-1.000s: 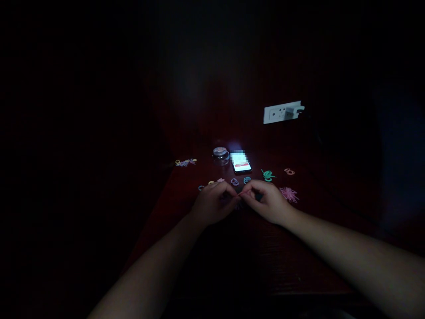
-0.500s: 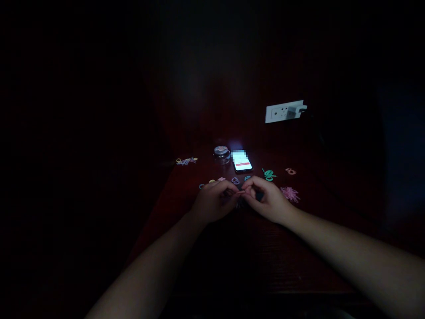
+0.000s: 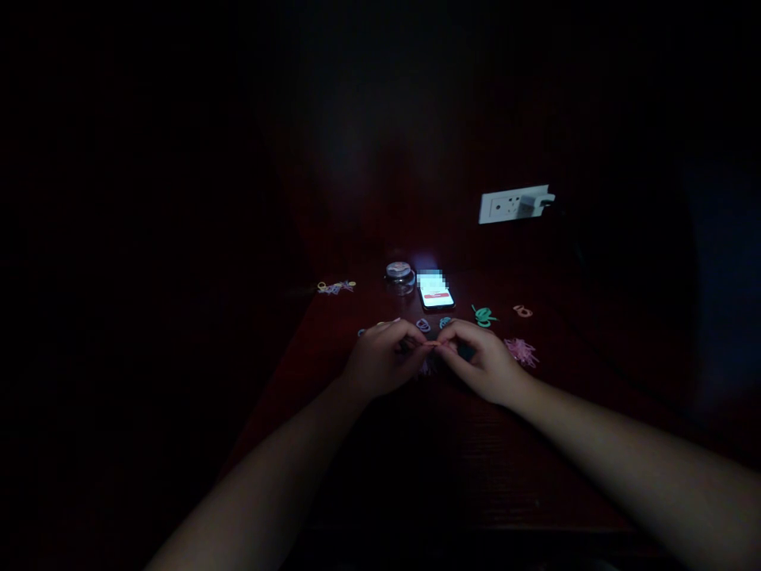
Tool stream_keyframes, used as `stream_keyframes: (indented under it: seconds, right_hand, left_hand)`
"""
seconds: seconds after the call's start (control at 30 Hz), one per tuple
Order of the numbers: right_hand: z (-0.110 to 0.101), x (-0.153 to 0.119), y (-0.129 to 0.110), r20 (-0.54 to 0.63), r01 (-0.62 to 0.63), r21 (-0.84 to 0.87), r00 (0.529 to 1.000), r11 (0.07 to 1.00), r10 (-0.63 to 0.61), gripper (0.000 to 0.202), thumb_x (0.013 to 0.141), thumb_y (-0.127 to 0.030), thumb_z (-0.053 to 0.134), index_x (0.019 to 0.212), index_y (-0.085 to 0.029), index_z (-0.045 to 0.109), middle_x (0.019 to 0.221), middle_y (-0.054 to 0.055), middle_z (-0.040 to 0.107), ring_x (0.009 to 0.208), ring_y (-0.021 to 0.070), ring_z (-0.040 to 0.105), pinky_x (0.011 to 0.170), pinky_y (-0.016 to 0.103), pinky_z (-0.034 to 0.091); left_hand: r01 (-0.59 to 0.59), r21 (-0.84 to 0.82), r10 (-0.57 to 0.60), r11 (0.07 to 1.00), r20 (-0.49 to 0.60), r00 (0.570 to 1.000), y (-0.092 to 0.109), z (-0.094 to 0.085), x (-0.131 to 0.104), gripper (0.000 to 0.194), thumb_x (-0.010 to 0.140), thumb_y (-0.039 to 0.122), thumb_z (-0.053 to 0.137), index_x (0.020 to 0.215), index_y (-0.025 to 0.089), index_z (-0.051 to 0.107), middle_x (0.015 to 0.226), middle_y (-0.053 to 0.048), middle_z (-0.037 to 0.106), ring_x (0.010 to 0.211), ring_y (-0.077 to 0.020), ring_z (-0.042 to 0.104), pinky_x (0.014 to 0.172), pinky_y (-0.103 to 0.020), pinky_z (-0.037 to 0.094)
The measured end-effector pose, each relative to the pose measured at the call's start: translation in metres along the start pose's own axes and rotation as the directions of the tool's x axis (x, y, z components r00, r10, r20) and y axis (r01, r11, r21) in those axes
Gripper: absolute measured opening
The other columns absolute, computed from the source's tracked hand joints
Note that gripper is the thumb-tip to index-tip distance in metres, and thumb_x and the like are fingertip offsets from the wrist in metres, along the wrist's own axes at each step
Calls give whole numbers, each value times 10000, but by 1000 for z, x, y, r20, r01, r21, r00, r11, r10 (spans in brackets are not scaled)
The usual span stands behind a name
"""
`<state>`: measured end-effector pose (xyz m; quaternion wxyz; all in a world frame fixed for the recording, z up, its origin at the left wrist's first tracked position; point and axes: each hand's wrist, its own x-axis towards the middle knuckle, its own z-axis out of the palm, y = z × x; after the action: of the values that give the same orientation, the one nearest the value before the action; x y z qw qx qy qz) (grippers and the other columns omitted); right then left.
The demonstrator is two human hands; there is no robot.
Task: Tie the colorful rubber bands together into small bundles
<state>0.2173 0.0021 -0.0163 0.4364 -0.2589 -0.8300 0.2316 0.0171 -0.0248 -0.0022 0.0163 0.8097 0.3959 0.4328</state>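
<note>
My left hand (image 3: 384, 358) and my right hand (image 3: 480, 361) meet over the dark red table, thumbs and forefingers pinched. Between their fingertips is a small orange elastic band (image 3: 433, 343), gripped from both sides. Beyond the fingers lie purple bands (image 3: 422, 325) and blue bands (image 3: 445, 323). Thin pale purple strands (image 3: 426, 367) show dimly below the fingertips. A bunch of pink bands (image 3: 521, 352) sits just right of my right hand. Farther back are green bands (image 3: 483, 316) and a few orange bands (image 3: 522, 311). My left hand partly covers other small bands behind it.
A lit phone (image 3: 437, 297) lies at the back of the table (image 3: 476, 468), beside a clear jar with a lid (image 3: 399, 277). Yellow and purple bands (image 3: 336, 287) are heaped at the far left. A wall socket (image 3: 499, 206) holds a plug. The surroundings are very dark.
My fingertips have shifted slightly, and the orange band shows more plainly between them. The whole view has moved a little; the things on the table stay in place.
</note>
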Motion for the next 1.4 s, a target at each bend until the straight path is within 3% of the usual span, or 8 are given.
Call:
stream_keyframes:
  seconds: [0.6, 0.73, 0.83, 0.9, 1.0, 1.13, 1.2, 1.4]
  right_hand:
    - [2, -1, 1, 23, -25, 28, 999, 999, 24, 91, 910, -270, 554, 851, -201, 566, 700, -12, 528, 634, 137, 495, 595, 262, 421]
    - [0, 3, -2, 8, 35, -42, 999, 999, -35, 90, 913, -261, 545, 848, -204, 571, 712, 0, 551, 658, 149, 521, 628, 281, 434]
    - [-22, 16, 0, -6, 100, -198, 995, 975, -103, 99, 906, -260, 553, 832, -202, 587, 754, 25, 600, 710, 173, 559, 694, 318, 442]
    - [-50, 25, 13, -81, 46, -331, 994, 943, -77, 117, 899, -283, 562, 823, -201, 596, 826, 51, 646, 762, 190, 587, 751, 340, 448]
    - [-102, 29, 49, -165, -221, -433, 973, 874, 164, 133, 877, -323, 566, 814, -208, 586, 788, 43, 660, 672, 177, 590, 625, 295, 440]
    - [-156, 12, 100, -171, -514, -566, 838, 645, 517, 135, 815, -302, 601, 725, -205, 573, 679, 37, 661, 576, 165, 590, 535, 272, 411]
    - [-167, 3, 113, -212, -588, -596, 771, 546, 600, 131, 804, -313, 615, 735, -205, 586, 701, 48, 677, 591, 174, 608, 524, 272, 414]
    - [-162, 1, 113, -238, -561, -673, 782, 482, 577, 50, 778, -214, 619, 815, -200, 649, 832, 79, 711, 698, 198, 637, 588, 285, 414]
  left_hand:
    - [-11, -35, 13, 999, 39, 999, -2, 0, 0, 134, 883, 327, 625, 869, 195, 643, 795, -15, 689, 702, -127, 602, 632, -246, 475]
    - [-1, -32, 3, 999, 61, 998, -2, 0, -1, 100, 877, 292, 613, 887, 198, 645, 782, -15, 682, 664, -122, 593, 608, -242, 472]
    - [19, -24, -17, 1000, 60, 998, -2, 0, -2, 80, 864, 256, 602, 910, 202, 639, 782, -13, 675, 644, -119, 583, 600, -243, 476]
    - [23, -18, -22, 1000, 60, 998, -2, 0, -2, 71, 859, 244, 600, 908, 206, 635, 772, -8, 671, 632, -116, 577, 598, -239, 478]
    - [32, -22, -30, 999, 65, 997, -2, 0, -2, 66, 851, 225, 601, 907, 211, 631, 740, 5, 661, 607, -108, 572, 598, -232, 479]
    - [52, 5, -53, 999, 100, 994, -1, -3, -2, 41, 854, 205, 583, 868, 212, 621, 661, 30, 631, 551, -94, 561, 578, -216, 465]
    - [60, 34, -63, 998, 113, 992, -1, -4, -2, 42, 858, 211, 582, 862, 211, 623, 647, 35, 623, 536, -90, 554, 554, -205, 449]
    - [47, 101, -60, 994, 131, 990, -4, -5, -5, 52, 864, 230, 585, 851, 205, 629, 601, 40, 583, 512, -92, 533, 520, -202, 428]
